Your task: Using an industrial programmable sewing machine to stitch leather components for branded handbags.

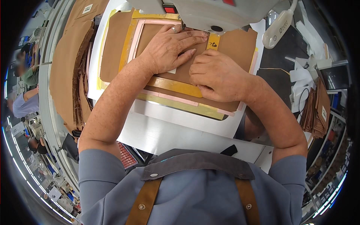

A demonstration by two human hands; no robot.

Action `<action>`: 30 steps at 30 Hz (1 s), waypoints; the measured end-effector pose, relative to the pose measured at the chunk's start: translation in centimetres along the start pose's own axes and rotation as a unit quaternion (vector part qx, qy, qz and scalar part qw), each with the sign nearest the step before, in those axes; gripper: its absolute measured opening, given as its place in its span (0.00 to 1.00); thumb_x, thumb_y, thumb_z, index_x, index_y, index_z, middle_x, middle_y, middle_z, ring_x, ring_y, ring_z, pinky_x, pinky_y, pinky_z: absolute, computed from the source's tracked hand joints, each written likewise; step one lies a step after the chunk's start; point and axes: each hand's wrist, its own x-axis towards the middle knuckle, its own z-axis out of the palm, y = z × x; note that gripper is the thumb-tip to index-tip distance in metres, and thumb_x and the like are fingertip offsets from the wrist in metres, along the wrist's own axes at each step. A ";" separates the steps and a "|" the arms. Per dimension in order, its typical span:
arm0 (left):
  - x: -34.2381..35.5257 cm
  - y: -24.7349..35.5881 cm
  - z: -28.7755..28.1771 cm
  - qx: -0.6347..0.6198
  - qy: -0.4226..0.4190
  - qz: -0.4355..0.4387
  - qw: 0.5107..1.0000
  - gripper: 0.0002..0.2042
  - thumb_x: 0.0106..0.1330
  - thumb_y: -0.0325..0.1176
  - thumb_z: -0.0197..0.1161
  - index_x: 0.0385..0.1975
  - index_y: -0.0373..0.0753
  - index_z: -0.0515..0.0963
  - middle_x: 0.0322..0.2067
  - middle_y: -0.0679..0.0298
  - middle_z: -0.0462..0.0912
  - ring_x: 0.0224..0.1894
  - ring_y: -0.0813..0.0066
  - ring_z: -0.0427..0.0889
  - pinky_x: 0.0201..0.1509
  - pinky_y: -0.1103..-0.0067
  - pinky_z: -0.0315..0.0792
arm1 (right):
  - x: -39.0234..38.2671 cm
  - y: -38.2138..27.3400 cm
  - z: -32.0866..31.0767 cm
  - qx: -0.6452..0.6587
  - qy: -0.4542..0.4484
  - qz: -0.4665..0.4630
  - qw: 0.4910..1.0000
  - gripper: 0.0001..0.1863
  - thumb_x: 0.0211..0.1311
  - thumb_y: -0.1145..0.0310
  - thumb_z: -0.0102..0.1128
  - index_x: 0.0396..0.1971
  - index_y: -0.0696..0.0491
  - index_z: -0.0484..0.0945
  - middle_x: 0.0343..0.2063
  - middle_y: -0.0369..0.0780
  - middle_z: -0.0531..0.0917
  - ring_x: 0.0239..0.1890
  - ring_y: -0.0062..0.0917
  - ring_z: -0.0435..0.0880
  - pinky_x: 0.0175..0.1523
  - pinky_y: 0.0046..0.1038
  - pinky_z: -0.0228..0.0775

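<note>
Under the head of a sewing machine (pixel 215 15) lies a flat sewing template with a yellow frame (pixel 174 86) and pink strips, and brown fabric (pixel 234 43) shows in and around it. My left hand (pixel 168 48), a ring on one finger, lies flat on the fabric inside the frame, its fingers stretched to the right close to the needle area. Over the frame's lower right corner, my right hand (pixel 221 75) is closed with curled fingers. Whatever is between those fingers is hidden. A small white label (pixel 172 71) peeks out below my left hand.
Brown fabric pieces (pixel 67 75) are stacked along the left edge of the white table (pixel 165 127). A white handheld device (pixel 278 29) hangs at the upper right. White scraps (pixel 302 75) and more brown pieces (pixel 317 108) lie on the right. Other people are at work far left.
</note>
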 end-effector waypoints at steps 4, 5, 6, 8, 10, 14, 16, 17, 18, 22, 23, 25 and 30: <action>0.1 0.3 -0.5 -0.013 -0.025 -0.011 1.000 0.19 0.77 0.41 0.54 0.65 0.52 0.77 0.62 0.72 0.81 0.59 0.65 0.77 0.65 0.66 0.66 | -0.2 -0.2 0.1 0.022 -0.005 0.023 0.999 0.06 0.51 0.70 0.66 0.29 0.52 0.80 0.33 0.36 0.78 0.44 0.30 0.79 0.57 0.35 0.72; 0.2 0.4 -0.6 -0.027 -0.038 -0.014 0.999 0.20 0.77 0.39 0.53 0.66 0.49 0.75 0.65 0.73 0.79 0.64 0.70 0.77 0.65 0.66 0.64 | -0.3 -0.3 0.1 0.035 -0.008 0.040 0.999 0.06 0.52 0.70 0.65 0.30 0.52 0.80 0.34 0.36 0.79 0.44 0.30 0.79 0.57 0.35 0.71; 0.1 0.4 -0.6 -0.028 -0.038 -0.015 0.999 0.20 0.77 0.39 0.53 0.66 0.49 0.75 0.65 0.73 0.79 0.64 0.70 0.77 0.65 0.66 0.64 | -0.3 -0.4 0.3 0.035 -0.009 0.040 0.999 0.06 0.52 0.70 0.65 0.30 0.52 0.80 0.34 0.36 0.79 0.44 0.30 0.79 0.57 0.35 0.71; 0.0 0.2 -0.6 -0.019 -0.038 -0.010 0.999 0.20 0.77 0.39 0.53 0.67 0.50 0.75 0.66 0.73 0.78 0.64 0.70 0.77 0.64 0.66 0.64 | -0.1 -0.6 0.8 0.021 0.055 0.011 0.998 0.06 0.53 0.71 0.64 0.32 0.53 0.80 0.36 0.36 0.80 0.45 0.31 0.79 0.57 0.35 0.71; 0.1 0.2 -0.6 -0.019 -0.044 -0.014 0.999 0.20 0.78 0.39 0.53 0.67 0.50 0.75 0.67 0.72 0.78 0.64 0.69 0.77 0.64 0.66 0.64 | -0.2 -0.6 0.9 0.022 0.051 0.010 0.998 0.06 0.53 0.71 0.64 0.32 0.53 0.81 0.38 0.37 0.81 0.46 0.31 0.80 0.57 0.36 0.71; 0.1 0.6 -0.9 -0.030 -0.054 -0.022 0.998 0.20 0.79 0.40 0.53 0.68 0.49 0.74 0.68 0.73 0.76 0.67 0.66 0.75 0.65 0.67 0.64 | -0.6 -0.5 0.9 0.013 0.049 0.003 0.999 0.07 0.54 0.70 0.65 0.32 0.54 0.81 0.39 0.37 0.82 0.47 0.31 0.80 0.56 0.36 0.72; 0.0 0.4 -1.0 -0.069 -0.038 -0.018 0.997 0.20 0.78 0.38 0.54 0.67 0.47 0.76 0.67 0.70 0.78 0.68 0.65 0.74 0.67 0.66 0.64 | -0.6 -0.7 0.9 0.020 0.047 0.009 0.999 0.07 0.53 0.71 0.66 0.32 0.54 0.81 0.39 0.37 0.82 0.47 0.31 0.80 0.55 0.37 0.72; -0.2 0.3 -1.1 -0.107 -0.023 -0.014 0.994 0.19 0.77 0.36 0.56 0.65 0.46 0.77 0.65 0.67 0.79 0.69 0.64 0.74 0.69 0.65 0.64 | -0.5 -0.9 0.9 0.028 0.047 0.015 0.998 0.07 0.53 0.71 0.66 0.32 0.54 0.81 0.40 0.37 0.82 0.47 0.31 0.80 0.55 0.37 0.73; -0.6 -0.1 -1.3 -0.105 -0.023 -0.017 0.994 0.19 0.77 0.36 0.56 0.65 0.46 0.77 0.65 0.67 0.79 0.69 0.64 0.74 0.69 0.65 0.64 | -0.6 -0.9 0.9 0.029 0.047 0.011 0.998 0.07 0.53 0.71 0.66 0.32 0.54 0.81 0.40 0.37 0.82 0.47 0.31 0.80 0.55 0.37 0.73; -4.3 -2.3 -3.6 -0.141 0.097 -0.160 0.972 0.16 0.73 0.29 0.62 0.59 0.40 0.81 0.60 0.59 0.83 0.67 0.61 0.77 0.70 0.66 0.68 | -1.2 -1.2 0.7 0.029 0.057 0.030 0.997 0.08 0.55 0.71 0.67 0.35 0.53 0.82 0.41 0.37 0.82 0.49 0.33 0.81 0.56 0.39 0.73; -5.7 -2.9 -4.4 -0.145 0.117 -0.215 0.959 0.15 0.73 0.28 0.63 0.58 0.39 0.82 0.59 0.58 0.84 0.65 0.61 0.78 0.70 0.67 0.70 | -1.4 -1.3 0.6 0.028 0.062 0.040 0.997 0.08 0.56 0.70 0.68 0.36 0.53 0.83 0.42 0.37 0.82 0.50 0.34 0.81 0.57 0.41 0.72; -8.4 -3.5 -5.5 -0.147 0.134 -0.270 0.942 0.15 0.72 0.27 0.65 0.57 0.37 0.82 0.58 0.57 0.84 0.64 0.60 0.80 0.69 0.68 0.71 | -1.9 -1.7 0.1 0.006 0.091 0.073 0.993 0.10 0.56 0.69 0.68 0.38 0.52 0.83 0.43 0.38 0.83 0.50 0.35 0.81 0.57 0.42 0.72; -15.1 -3.3 -6.2 -0.077 0.216 -0.364 0.903 0.13 0.72 0.30 0.66 0.55 0.39 0.83 0.58 0.58 0.85 0.62 0.62 0.82 0.67 0.68 0.74 | -5.5 -2.2 -2.0 -0.156 0.188 0.289 0.926 0.18 0.57 0.58 0.74 0.41 0.53 0.81 0.39 0.39 0.82 0.46 0.35 0.81 0.53 0.42 0.70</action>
